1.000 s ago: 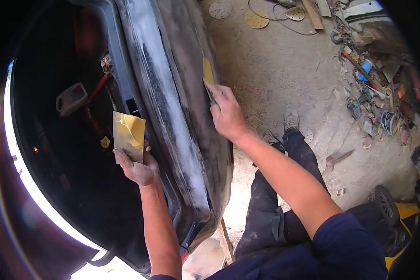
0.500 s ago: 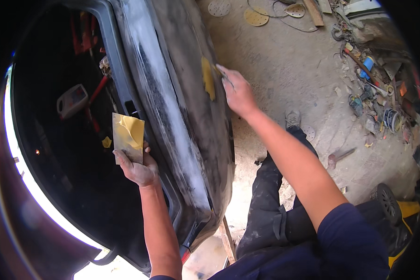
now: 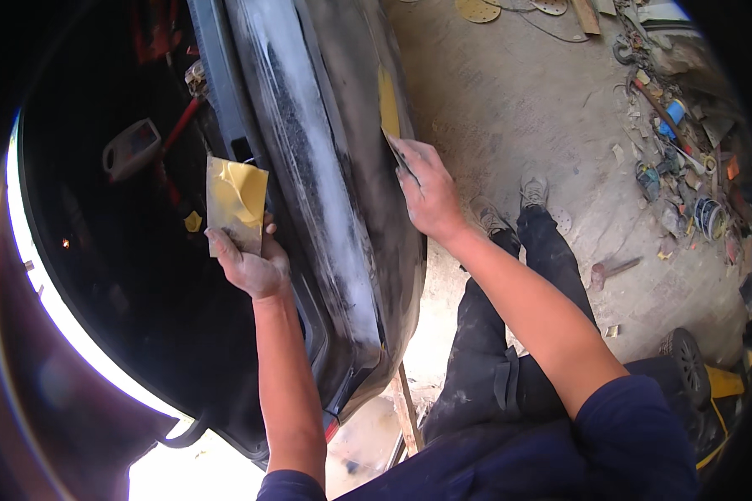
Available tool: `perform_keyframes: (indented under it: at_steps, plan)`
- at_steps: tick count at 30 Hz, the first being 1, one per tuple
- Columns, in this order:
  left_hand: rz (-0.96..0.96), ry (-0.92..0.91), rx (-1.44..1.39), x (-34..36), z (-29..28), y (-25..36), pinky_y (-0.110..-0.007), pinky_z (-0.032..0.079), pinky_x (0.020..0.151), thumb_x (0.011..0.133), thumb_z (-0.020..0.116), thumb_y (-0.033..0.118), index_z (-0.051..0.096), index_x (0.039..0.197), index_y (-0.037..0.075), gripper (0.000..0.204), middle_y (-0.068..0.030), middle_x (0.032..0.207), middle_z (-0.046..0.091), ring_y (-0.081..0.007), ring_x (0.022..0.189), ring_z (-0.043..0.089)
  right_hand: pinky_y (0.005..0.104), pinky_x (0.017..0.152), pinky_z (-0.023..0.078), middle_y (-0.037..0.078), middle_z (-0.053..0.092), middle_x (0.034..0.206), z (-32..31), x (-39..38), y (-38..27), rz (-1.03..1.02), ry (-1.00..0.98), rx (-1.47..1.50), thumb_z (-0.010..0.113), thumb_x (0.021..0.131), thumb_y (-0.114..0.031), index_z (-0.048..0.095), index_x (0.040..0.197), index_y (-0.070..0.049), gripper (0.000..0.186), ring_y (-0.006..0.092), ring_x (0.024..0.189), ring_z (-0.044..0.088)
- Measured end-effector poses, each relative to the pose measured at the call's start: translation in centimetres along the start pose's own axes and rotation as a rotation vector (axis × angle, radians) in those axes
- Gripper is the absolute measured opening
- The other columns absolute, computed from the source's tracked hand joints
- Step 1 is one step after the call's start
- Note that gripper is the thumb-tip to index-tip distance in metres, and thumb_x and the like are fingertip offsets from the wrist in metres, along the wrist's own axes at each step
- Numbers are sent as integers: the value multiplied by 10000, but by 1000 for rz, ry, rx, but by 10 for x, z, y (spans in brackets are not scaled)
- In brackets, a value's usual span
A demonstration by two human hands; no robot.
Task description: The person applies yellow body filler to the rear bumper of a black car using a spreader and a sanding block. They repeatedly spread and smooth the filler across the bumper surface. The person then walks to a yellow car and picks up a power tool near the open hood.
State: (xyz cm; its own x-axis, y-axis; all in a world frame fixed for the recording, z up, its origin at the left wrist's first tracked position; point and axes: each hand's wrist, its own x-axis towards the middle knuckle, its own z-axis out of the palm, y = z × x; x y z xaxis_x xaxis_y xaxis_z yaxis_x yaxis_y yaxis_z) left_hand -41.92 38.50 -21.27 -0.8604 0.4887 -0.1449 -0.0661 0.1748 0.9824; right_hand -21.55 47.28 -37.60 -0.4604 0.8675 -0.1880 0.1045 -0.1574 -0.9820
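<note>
My left hand is closed round the lower part of a flat, thin mixing plate, with a thick smear of yellow body filler on it. It is held over the dark opening of the car. My right hand pinches a thin, flat spreader, seen almost edge-on. The spreader's edge meets the lower end of a yellow filler patch on the outer side of the sanded grey car panel. The fingers' far side is hidden.
A white sanded strip runs along the panel. Inside the opening lies a pale plastic jug. On the concrete floor are a hammer, sanding discs and scrap with a blue container. A wooden stick stands under the car.
My right hand has moved from beside the filler patch to its lower end, and the spreader is pressed there. The left hand still holds the plate, a little higher. The view has shifted.
</note>
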Motion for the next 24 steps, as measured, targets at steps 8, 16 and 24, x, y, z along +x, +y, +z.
perform_keyframes:
  at_steps: [8,16,24]
  plan:
    - [-13,17,-38,9,-7,-8,-384,558,694,1147,459,515,596,1353,5,567,-141,1149,736,-290,869,735,414,1092,509,189,645,1362,-44,-79,-57,88,-141,61,587,983,27,677,1436,-81,474,374,1265,640]
    - [-50,-65,-97,7,-8,-1,-398,583,764,1155,465,492,589,1376,12,543,-139,1220,722,-296,987,738,522,1306,303,28,647,1416,-60,-95,-64,-696,-370,-584,718,888,-163,799,1254,-407,448,237,1368,574]
    - [31,-60,-194,2,-9,-6,-401,616,715,1151,477,435,593,1347,-71,555,-205,1150,744,-328,905,770,512,1378,142,-57,588,1520,-64,-22,-28,-1076,-528,-586,665,939,-307,721,1335,-501,445,155,1462,481]
